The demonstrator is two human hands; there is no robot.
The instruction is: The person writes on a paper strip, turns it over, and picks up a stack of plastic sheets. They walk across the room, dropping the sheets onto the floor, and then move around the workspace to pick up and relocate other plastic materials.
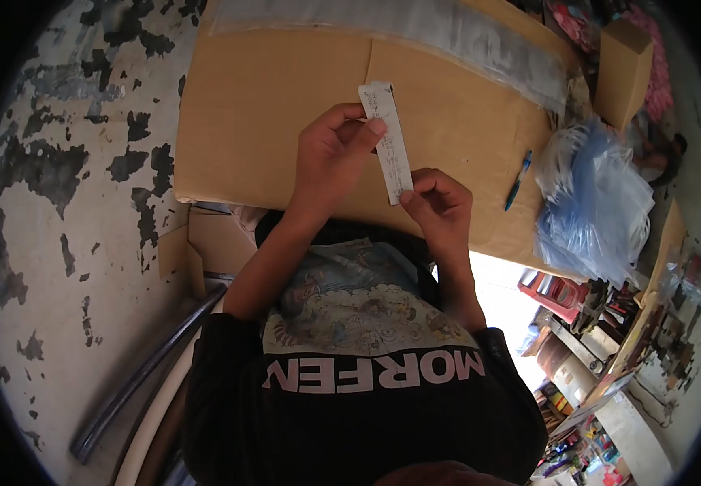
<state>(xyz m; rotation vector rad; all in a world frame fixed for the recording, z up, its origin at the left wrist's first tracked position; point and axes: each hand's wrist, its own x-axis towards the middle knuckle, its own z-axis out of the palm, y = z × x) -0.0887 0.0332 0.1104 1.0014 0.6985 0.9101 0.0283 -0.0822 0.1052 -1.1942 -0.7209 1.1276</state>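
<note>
White, narrow and covered in dark handwriting, a paper strip [392, 155] slants above the smooth brown worktop [269, 105]. Left hand [330, 152] pinches its far part between thumb and curled fingers; right hand [443, 204] pinches the near end likewise. Crumpled, translucent bluish plastic bags [597, 202] lie to the right, near a slim blue pen [518, 181].

And there's the blue pen [519, 180], lying near the right edge of the brown tabletop [261, 105]; bluish plastic bags [597, 215] bunch at that edge, translucent sheeting [415, 40] spans the far one!
</note>
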